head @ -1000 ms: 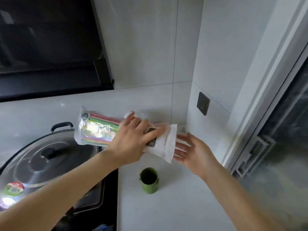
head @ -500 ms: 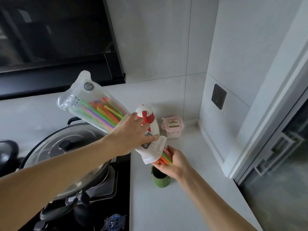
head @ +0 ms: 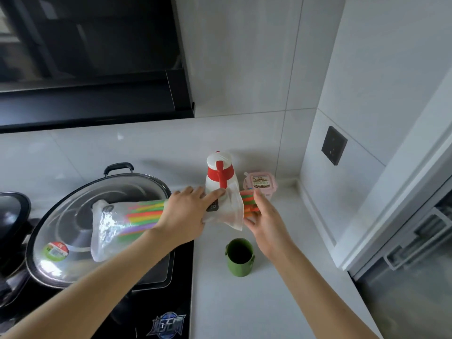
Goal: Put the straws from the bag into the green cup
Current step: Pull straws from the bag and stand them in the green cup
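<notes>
A clear plastic bag of coloured straws lies roughly level in the air over the wok lid, its open mouth pointing right. My left hand grips the bag around its middle. Straw ends stick out of the bag's mouth, and my right hand is closed around them. The green cup stands upright on the white counter just below and in front of both hands, apart from them, and its inside looks dark.
A wok with a glass lid sits on the black hob at left. A white bottle with a red cap and a small pink box stand behind the hands. A wall socket and a sliding door frame lie to the right.
The bag has swung from steeply tilted to nearly level, its closed end dropping over the wok lid. My right hand has risen from just above the cup, holding the straw ends.
</notes>
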